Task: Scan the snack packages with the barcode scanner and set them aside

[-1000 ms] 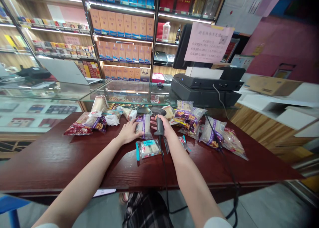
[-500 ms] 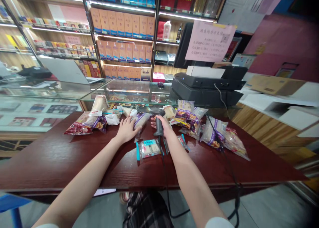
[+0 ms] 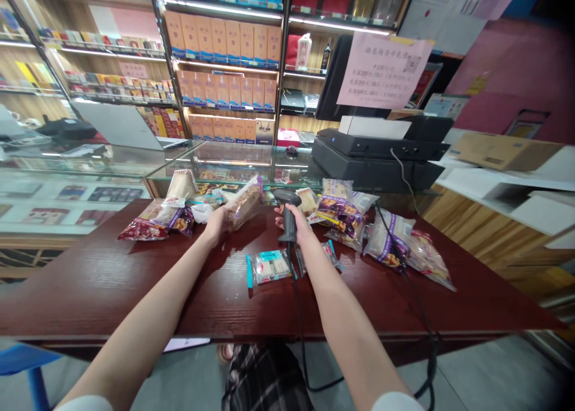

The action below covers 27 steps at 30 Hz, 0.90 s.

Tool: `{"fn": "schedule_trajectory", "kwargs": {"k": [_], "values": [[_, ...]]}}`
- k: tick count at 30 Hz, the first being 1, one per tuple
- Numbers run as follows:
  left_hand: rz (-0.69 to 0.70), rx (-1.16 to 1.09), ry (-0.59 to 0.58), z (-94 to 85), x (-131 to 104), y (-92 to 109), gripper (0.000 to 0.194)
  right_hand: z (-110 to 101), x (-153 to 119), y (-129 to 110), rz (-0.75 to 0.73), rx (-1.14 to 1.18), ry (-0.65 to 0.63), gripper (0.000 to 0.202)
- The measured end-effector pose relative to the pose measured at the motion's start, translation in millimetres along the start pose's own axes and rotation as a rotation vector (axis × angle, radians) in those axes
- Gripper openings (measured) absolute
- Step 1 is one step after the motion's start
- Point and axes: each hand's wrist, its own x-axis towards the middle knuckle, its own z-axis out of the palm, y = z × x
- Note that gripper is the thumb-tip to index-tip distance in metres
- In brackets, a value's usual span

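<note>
My left hand [image 3: 217, 224] is closed on a clear and purple bag of bread [image 3: 245, 204], which is tilted up off the table. Its fingers are partly hidden behind the bag. My right hand [image 3: 297, 221] grips the handle of a black barcode scanner [image 3: 289, 224], whose head points away from me. From the handle a cable runs down over the table edge. Between my forearms lies a small packet with turquoise ends [image 3: 271, 266]. A similar packet [image 3: 330, 254] rests partly behind my right wrist.
Several bagged breads [image 3: 339, 210] are heaped right of the scanner, with a purple-banded bag [image 3: 387, 238] further right under a cable. More bags [image 3: 148, 219] lie at the left of the dark red table [image 3: 112, 291]. A glass counter [image 3: 233, 156] and a cash register [image 3: 377, 153] stand behind.
My left hand has gone from lying over the purple bag to holding it at its left end and lifting it upright. The scanner stays in my right hand, nearly still.
</note>
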Motion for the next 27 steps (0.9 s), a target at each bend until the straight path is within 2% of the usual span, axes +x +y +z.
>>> {"fn": "schedule_trajectory", "kwargs": {"k": [7, 9, 19, 23, 27], "values": [[-0.156, -0.452, -0.102, -1.0, -1.9, 7.2, 0.027, 0.6, -3.0, 0.5, -0.065, -0.048, -0.159, 0.015], [-0.184, -0.52, -0.102, -1.6, -1.6, 8.0, 0.028, 0.6, -3.6, 2.1, -0.07, -0.087, -0.222, 0.017], [-0.224, -0.588, -0.079, -3.2, -3.4, 9.2, 0.028, 0.4, -6.3, 7.1, 0.014, -0.163, -0.467, 0.023], [-0.198, -0.611, -0.117, -3.3, -3.2, 8.4, 0.029, 2.4, -8.8, 7.5, 0.031, -0.181, -0.479, 0.022], [-0.115, -0.539, -0.083, 1.3, -6.8, 7.0, 0.028, 5.6, -11.7, 4.9, -0.008, -0.122, -0.431, 0.021]]}}
